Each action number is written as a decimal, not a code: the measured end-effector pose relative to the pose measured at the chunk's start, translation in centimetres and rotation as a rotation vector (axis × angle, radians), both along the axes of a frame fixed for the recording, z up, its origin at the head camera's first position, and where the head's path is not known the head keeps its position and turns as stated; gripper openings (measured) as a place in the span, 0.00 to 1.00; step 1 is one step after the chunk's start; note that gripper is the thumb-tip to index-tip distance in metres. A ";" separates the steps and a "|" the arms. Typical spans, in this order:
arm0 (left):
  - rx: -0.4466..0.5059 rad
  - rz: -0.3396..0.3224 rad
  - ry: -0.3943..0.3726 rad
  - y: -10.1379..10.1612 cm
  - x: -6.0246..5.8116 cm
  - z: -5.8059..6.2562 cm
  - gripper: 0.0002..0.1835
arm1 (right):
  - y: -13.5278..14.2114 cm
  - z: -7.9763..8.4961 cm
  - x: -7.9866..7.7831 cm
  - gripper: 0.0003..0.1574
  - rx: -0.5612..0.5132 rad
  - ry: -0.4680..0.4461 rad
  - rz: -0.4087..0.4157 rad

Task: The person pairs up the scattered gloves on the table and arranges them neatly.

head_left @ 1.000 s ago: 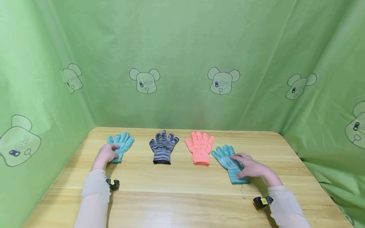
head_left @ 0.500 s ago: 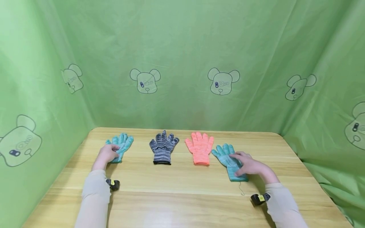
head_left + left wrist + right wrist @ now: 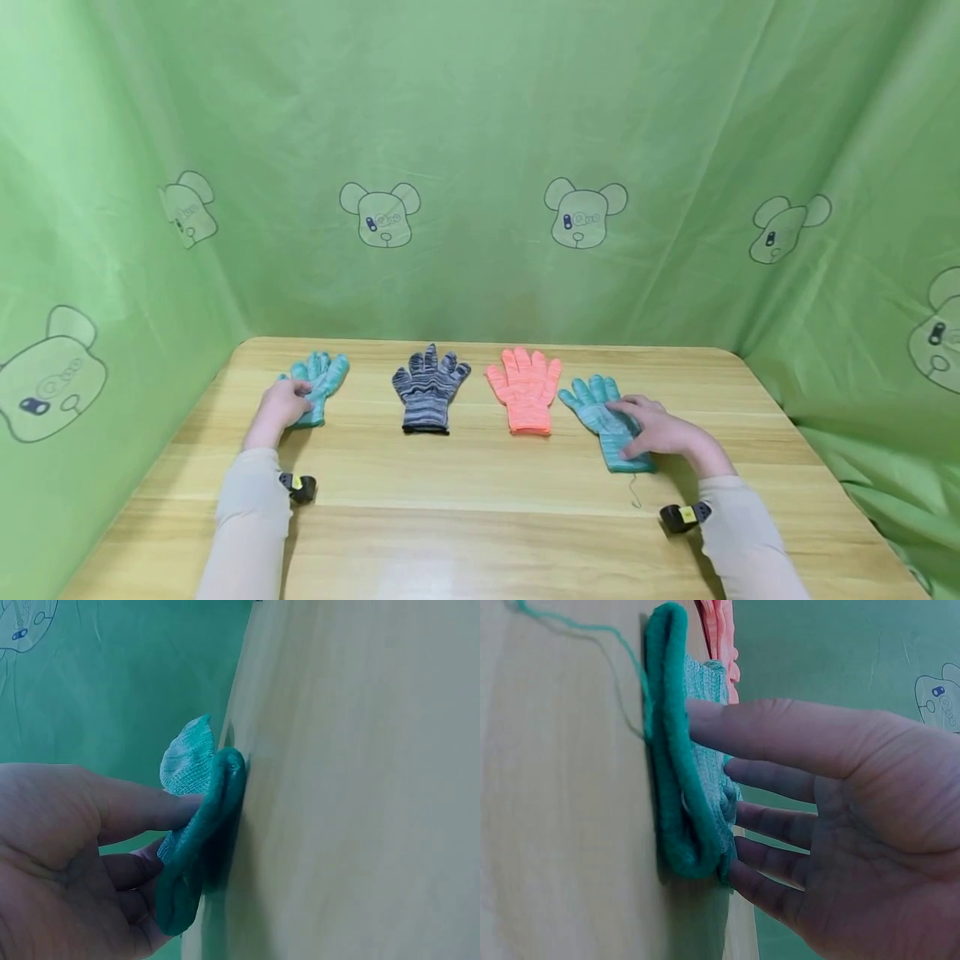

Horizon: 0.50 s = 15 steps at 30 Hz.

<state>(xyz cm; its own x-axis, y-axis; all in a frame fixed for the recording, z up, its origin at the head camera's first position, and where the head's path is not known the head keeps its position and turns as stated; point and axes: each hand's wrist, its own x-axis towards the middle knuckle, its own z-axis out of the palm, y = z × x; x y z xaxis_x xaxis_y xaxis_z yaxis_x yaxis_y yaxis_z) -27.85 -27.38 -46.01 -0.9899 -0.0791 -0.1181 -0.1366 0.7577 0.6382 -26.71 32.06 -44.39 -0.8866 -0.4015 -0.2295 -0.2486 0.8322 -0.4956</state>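
My left hand [image 3: 285, 404] is at the left teal knit glove [image 3: 322, 379], thumb and curled fingers gripping it near the cuff. In the left wrist view, one side of its dark green cuff [image 3: 214, 817] stands off the wooden table, and part of the glove is hidden behind the thumb. My right hand [image 3: 660, 431] rests spread over the other teal glove [image 3: 600, 408], fingertips touching its top, thumb near the cuff. That glove lies flat, fingers pointing away and leftward, a loose thread [image 3: 592, 628] trailing from its cuff [image 3: 676, 750].
Between my hands lie a grey-black striped glove [image 3: 430, 392] and a coral-pink glove [image 3: 527, 390], both palm-flat with fingers pointing away. They rest on a wooden table [image 3: 450, 533]. Green curtains [image 3: 480, 283] with bear-head prints hang behind and at both sides.
The right teal glove has slid a little away from me, its thread following, under my right hand. The left teal glove has shifted slightly leftward at its fingers. The middle gloves have not moved.
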 end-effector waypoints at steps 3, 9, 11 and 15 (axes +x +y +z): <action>-0.012 -0.005 0.016 0.2 0.0 0.2 0.23 | 0.2 -0.1 -0.1 0.56 0.001 0.001 -0.007; -0.010 -0.006 0.042 0.7 -0.1 0.8 0.23 | 0.5 -0.3 -0.2 0.56 0.004 -0.005 -0.017; -0.010 -0.007 0.054 0.9 -0.1 1.0 0.23 | 0.5 -0.3 -0.2 0.56 -0.002 -0.007 -0.019; -0.004 -0.004 0.071 1.2 -0.1 1.4 0.23 | 0.5 -0.2 -0.1 0.56 -0.006 -0.005 -0.016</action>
<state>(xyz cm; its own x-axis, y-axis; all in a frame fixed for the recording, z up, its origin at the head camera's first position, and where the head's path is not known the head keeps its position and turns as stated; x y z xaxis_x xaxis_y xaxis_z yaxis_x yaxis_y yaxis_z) -27.93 -26.14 -44.64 -0.9960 -0.0754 -0.0474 -0.0882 0.7610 0.6427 -26.85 32.59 -44.60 -0.8920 -0.3884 -0.2313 -0.2327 0.8332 -0.5016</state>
